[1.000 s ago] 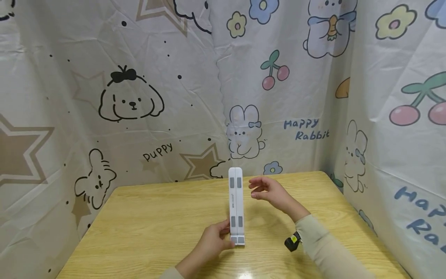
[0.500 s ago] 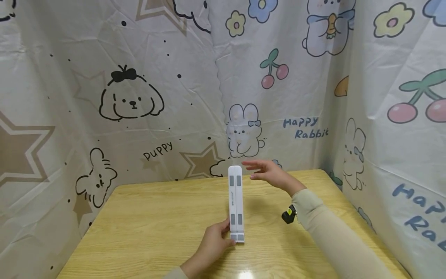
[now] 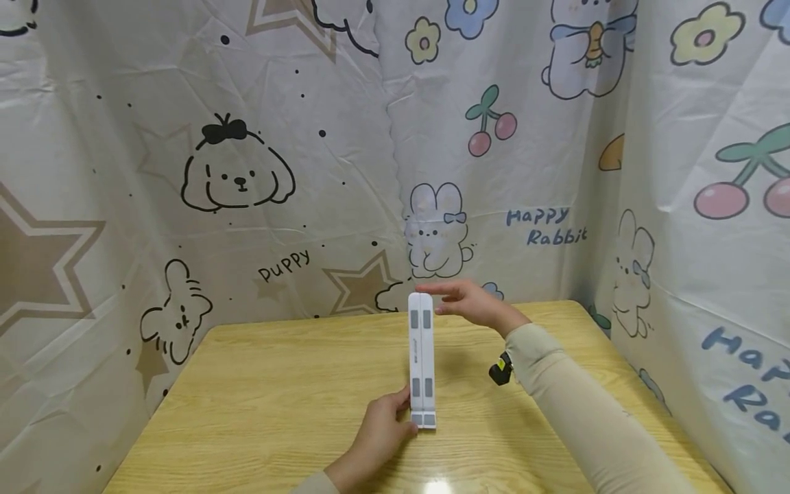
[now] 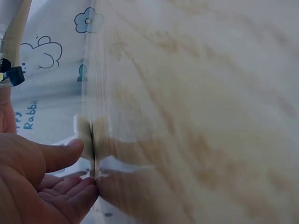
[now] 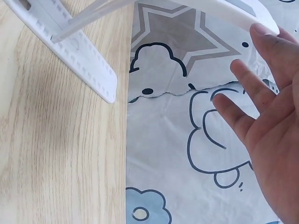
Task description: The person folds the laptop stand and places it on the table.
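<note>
A white folding laptop stand [image 3: 422, 350] with grey pads stands on the table, its two halves side by side and its long face tilted up. My left hand [image 3: 381, 427] pinches its lower end, thumb at the front lip. In the left wrist view, thumb and fingers of that hand [image 4: 42, 172] lie about the stand's narrow edge. At the stand's top end is my right hand [image 3: 478, 303], fingers extended. The right wrist view has one fingertip [image 5: 261, 32] against the raised arm's end; below, a notched base rail [image 5: 93, 70] and a thin strut show.
The wooden table [image 3: 278, 384] ends at a cloth backdrop [image 3: 345, 171] printed with puppies, rabbits and flowers, hanging behind and at both sides. A small black device [image 3: 501, 369] is worn at the right wrist, by the beige sleeve.
My right hand has risen from beside the stand and moved left until its fingers reach the top end. The left hand keeps its hold at the bottom; the stand stays in place.
</note>
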A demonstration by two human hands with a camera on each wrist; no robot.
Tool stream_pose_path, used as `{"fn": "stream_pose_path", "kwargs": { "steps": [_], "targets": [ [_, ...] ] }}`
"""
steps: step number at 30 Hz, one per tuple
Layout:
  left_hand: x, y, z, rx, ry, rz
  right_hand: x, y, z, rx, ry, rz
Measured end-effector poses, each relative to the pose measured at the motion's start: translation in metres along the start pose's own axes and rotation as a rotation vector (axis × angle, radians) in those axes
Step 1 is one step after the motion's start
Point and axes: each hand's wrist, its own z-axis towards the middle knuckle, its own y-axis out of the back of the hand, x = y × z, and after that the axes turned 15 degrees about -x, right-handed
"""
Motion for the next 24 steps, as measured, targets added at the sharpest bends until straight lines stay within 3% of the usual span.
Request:
{"fn": "stream_pose_path", "kwargs": {
  "steps": [6, 11, 17, 20, 24],
  "targets": [
    [0.004, -0.002, 0.004, 0.024, -0.025, -0.018, -0.004, 0.001, -0.003, -0.041, -0.008, 0.003],
    [0.013, -0.001, 0.013, 0.12, 0.008, -0.106, -0.009, 0.008, -0.008, -0.082, -0.013, 0.019],
    [0.018, 0.003, 0.024, 0.239, 0.034, -0.222, -0.01, 0.018, -0.02, -0.172, -0.045, -0.069],
    [0.023, 0.005, 0.031, 0.29, 0.014, -0.242, -0.012, 0.022, -0.025, -0.217, -0.046, -0.102],
    [0.026, 0.008, 0.038, 0.327, -0.002, -0.203, -0.017, 0.025, -0.028, -0.232, -0.045, -0.082]
  ]
}}
